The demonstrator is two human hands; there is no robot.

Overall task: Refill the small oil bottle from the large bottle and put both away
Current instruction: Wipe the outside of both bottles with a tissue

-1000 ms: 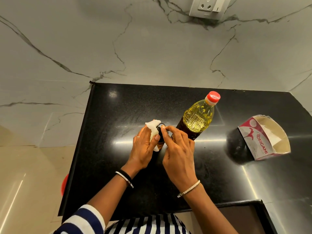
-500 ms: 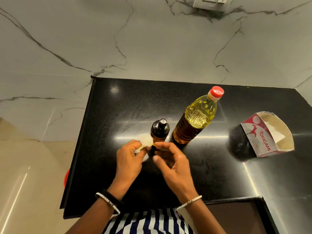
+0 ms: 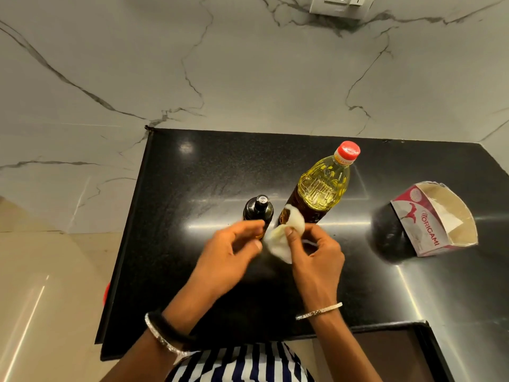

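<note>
Fingers of the right hand: clamped, thumb against fingertips, on a crumpled white tissue, at 6 o'clock of the 2 bottles. Upper edge of the tissue overlapping the foot of the large bottle; touching or only in front, impossible to tell. Fingers of the left hand: curled, tips at the lower side of the small oil bottle. Blurred, so no telling whether gripping or merely steadying.

Outward from there: small oil bottle upright on the black counter, dark cap on, at 12 o'clock of the left hand. Large bottle upright just beside it at 2 o'clock, red cap on, yellow oil up into the shoulder. Further out at 3 o'clock, well apart, an open tissue box.

Judging by 2 closed caps and a tissue in hand: pouring most likely finished, wiping of drips under way. Left to do: finish wiping, drop the tissue, put the 2 bottles away, neither stored yet.
</note>
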